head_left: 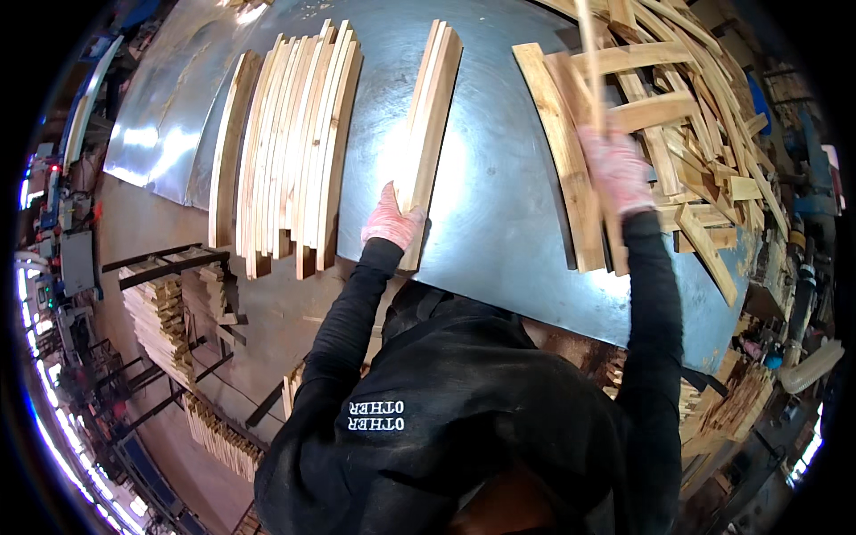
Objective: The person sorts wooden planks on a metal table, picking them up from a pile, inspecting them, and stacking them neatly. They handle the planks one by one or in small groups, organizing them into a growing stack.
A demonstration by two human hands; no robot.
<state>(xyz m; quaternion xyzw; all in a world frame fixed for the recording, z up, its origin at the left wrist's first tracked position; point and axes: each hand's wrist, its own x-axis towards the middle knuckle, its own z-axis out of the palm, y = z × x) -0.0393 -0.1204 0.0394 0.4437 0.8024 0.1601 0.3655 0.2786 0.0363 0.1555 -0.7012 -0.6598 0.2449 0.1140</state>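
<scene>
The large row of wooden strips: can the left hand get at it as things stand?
Probably yes: only metal tabletop seems to separate the left hand, now at the small stack, from the row.

Slats (432, 116) left of plank pile (655, 111)

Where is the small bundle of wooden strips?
In the head view, the small bundle lies upper centre on the metal table, right of the wider row of strips, its near end at the left hand.

Two short lines of white lettering (376, 416) stand on the black top (508, 392), bodyward of the left grip (392, 223).
</scene>
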